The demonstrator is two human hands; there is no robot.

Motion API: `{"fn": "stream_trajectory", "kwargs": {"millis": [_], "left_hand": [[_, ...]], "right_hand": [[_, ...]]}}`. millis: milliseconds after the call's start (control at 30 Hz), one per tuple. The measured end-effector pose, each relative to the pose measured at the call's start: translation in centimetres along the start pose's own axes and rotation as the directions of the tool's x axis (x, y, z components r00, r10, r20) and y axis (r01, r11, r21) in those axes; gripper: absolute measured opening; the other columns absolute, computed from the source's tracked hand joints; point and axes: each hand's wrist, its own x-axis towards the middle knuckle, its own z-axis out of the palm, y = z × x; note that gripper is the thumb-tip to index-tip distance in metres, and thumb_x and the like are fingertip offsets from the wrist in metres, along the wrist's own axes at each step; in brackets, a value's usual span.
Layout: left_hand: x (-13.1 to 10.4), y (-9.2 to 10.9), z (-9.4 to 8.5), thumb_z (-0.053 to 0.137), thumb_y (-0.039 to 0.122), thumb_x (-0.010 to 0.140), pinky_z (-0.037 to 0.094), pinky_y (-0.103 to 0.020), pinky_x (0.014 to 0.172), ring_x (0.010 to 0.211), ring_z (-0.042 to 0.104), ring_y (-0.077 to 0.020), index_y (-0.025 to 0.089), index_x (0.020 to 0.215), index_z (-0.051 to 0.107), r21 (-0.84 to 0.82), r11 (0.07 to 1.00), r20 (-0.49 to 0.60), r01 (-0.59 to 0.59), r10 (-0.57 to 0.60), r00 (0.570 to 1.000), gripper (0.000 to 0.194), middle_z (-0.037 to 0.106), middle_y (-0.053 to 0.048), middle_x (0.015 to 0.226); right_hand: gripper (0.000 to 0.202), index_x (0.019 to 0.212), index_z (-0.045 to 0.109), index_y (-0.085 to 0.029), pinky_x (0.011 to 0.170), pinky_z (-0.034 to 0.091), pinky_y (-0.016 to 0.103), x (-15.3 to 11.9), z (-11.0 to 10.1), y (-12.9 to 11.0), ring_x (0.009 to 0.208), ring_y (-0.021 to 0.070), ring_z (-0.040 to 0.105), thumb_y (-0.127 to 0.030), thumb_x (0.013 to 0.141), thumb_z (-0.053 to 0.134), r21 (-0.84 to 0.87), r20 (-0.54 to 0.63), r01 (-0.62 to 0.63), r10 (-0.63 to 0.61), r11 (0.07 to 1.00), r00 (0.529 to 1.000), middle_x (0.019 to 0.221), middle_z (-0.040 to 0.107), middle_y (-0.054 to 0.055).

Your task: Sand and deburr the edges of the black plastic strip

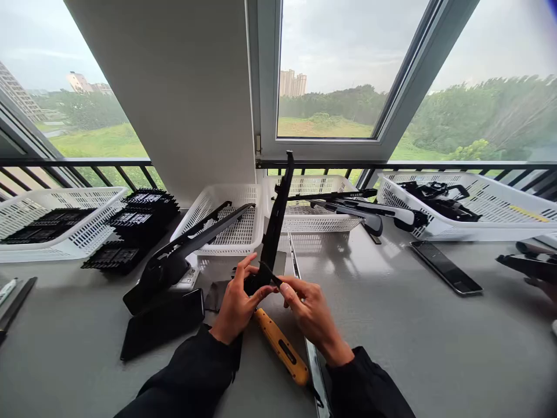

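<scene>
Your two forearms, in dark sleeves, come up from the bottom edge and angle in toward each other, so your hands meet at the middle. Your left hand [237, 305] stands with its back toward you, fingers curled inward and the thumb raised. Your right hand [310, 310] lies close beside it, palm turned left, fingers bent, with thumb and forefinger pinched together at the tips.
</scene>
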Motion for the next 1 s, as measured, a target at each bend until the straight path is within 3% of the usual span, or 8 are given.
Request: {"fn": "stream_trajectory", "kwargs": {"millis": [100, 200, 433, 800, 1000], "left_hand": [[-0.06, -0.28, -0.18, 0.073, 0.080, 0.088, 0.054, -0.048, 0.110, 0.121, 0.072, -0.0335, 0.024, 0.160, 0.047, 0.019, 1.000, -0.057, 0.011, -0.010, 0.998, 0.095, 0.075, -0.011, 0.121], [-0.15, -0.41, -0.17, 0.072, 0.082, 0.087, 0.054, -0.049, 0.111, 0.122, 0.072, -0.0335, 0.025, 0.163, 0.045, 0.031, 0.999, -0.079, 0.009, -0.007, 0.997, 0.098, 0.075, -0.011, 0.122], [-0.14, 0.06, -0.06, 0.068, 0.081, 0.091, 0.057, -0.046, 0.107, 0.117, 0.074, -0.0317, 0.027, 0.159, 0.052, 0.085, 0.996, -0.083, -0.038, 0.045, 0.996, 0.088, 0.076, -0.010, 0.122], [-0.22, 0.49, -0.09, 0.069, 0.082, 0.090, 0.055, -0.047, 0.110, 0.118, 0.073, -0.0328, 0.025, 0.156, 0.055, 0.015, 1.000, -0.053, 0.014, -0.014, 0.998, 0.088, 0.076, -0.010, 0.121], [-0.29, 0.27, 0.32, 0.067, 0.084, 0.090, 0.052, -0.049, 0.116, 0.131, 0.067, -0.0335, 0.025, 0.132, 0.054, -0.080, 0.995, -0.003, 0.053, -0.053, 0.999, 0.073, 0.069, -0.011, 0.128]], "right_hand": [[0.044, 0.113, 0.088, -0.021, 0.066, 0.045, 0.026, 0.01, 0.14, 0.07, 0.067, 0.0152, 0.063, -0.050, 0.107, 0.055, -0.029, 0.042, 0.000, 0.001, 1.000, 0.999, 0.078, 0.076, 0.003], [0.047, 0.108, 0.087, -0.019, 0.063, 0.042, 0.026, 0.07, 0.26, 0.20, 0.062, 0.0142, 0.059, -0.051, 0.108, 0.053, -0.040, 0.065, 0.007, -0.005, 0.999, 0.998, 0.070, 0.070, 0.001], [0.049, 0.103, 0.085, -0.017, 0.058, 0.038, 0.026, 0.22, 0.00, 0.29, 0.058, 0.0141, 0.054, -0.054, 0.105, 0.054, 0.004, 0.040, -0.026, 0.026, 1.000, 0.999, 0.065, 0.063, 0.000], [0.049, 0.098, 0.082, -0.017, 0.059, 0.038, 0.026, -0.02, -0.14, 0.28, 0.059, 0.0138, 0.052, -0.056, 0.105, 0.054, 0.030, 0.061, -0.055, 0.053, 0.998, 0.997, 0.066, 0.062, 0.001], [0.052, 0.094, 0.079, -0.016, 0.059, 0.037, 0.026, -0.05, -0.05, 0.44, 0.059, 0.0135, 0.050, -0.059, 0.105, 0.051, 0.012, 0.062, -0.051, 0.050, 0.999, 0.997, 0.066, 0.061, 0.001]]}}
